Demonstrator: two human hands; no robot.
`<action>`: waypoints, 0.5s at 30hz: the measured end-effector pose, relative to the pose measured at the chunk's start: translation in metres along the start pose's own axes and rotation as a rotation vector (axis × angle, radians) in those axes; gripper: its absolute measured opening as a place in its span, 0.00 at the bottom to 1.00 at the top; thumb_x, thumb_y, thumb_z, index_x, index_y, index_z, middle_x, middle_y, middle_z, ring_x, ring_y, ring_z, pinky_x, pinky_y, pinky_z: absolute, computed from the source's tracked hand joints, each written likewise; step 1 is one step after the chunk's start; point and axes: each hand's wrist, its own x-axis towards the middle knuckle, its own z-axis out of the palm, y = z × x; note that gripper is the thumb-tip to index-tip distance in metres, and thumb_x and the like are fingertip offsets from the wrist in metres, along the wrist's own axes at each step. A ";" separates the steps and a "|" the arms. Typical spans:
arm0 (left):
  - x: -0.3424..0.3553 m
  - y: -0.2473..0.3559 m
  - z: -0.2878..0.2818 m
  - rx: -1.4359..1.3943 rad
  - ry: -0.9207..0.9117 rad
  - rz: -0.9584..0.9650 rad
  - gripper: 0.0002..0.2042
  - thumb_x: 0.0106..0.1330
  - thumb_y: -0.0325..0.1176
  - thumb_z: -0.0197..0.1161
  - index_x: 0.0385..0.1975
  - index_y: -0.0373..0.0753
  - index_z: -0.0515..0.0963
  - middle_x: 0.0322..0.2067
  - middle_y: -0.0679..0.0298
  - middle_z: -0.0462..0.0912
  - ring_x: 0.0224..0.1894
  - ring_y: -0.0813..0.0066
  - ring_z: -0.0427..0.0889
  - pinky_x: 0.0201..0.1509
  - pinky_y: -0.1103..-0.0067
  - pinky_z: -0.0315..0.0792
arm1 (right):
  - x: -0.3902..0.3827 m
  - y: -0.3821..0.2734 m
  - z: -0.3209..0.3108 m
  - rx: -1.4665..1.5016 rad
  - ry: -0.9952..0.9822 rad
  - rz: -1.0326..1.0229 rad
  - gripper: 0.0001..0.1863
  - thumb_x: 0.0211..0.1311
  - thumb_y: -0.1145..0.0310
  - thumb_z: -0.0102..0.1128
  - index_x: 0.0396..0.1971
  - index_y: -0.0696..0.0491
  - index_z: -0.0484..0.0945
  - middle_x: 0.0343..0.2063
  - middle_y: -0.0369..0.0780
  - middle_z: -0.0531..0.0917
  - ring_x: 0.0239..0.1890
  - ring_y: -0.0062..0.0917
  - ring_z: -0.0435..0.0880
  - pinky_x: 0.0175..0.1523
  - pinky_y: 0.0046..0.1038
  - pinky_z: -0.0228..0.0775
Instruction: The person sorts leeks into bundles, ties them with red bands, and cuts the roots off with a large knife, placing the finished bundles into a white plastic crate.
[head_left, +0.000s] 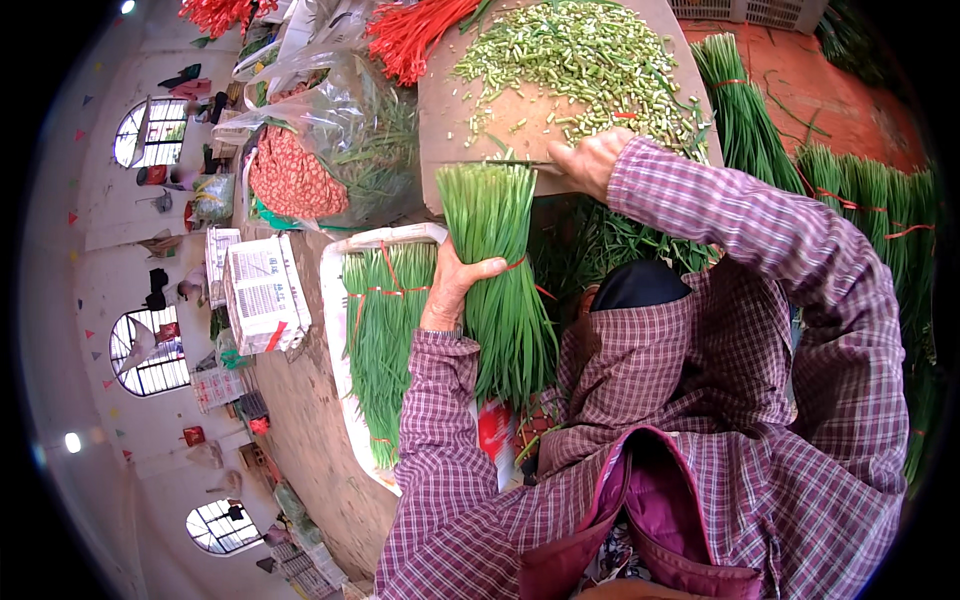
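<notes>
My left hand [452,286] grips a thick bundle of green chives [497,270], tied with a red band, its cut ends resting against the edge of a brown cutting board [450,120]. My right hand [588,160] is closed on a knife whose thin blade [505,163] lies across the cut ends of the bundle; the handle is hidden in the fist. Many short green trimmings [575,60] are strewn over the board beyond the blade.
A white tray [335,340] at my left holds tied chive bundles [385,320]. More bundles [860,200] lie on the right. Red ties [410,35], a clear plastic bag [330,140] of greens and a printed box [262,290] sit at the upper left.
</notes>
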 end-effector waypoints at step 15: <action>-0.051 0.017 0.012 -0.309 0.058 -0.021 0.35 0.49 0.29 0.69 0.60 0.31 0.64 0.49 0.55 0.77 0.48 0.65 0.80 0.52 0.71 0.77 | 0.026 0.007 -0.047 0.091 0.462 0.078 0.20 0.63 0.49 0.56 0.47 0.46 0.75 0.39 0.41 0.77 0.44 0.32 0.78 0.53 0.36 0.73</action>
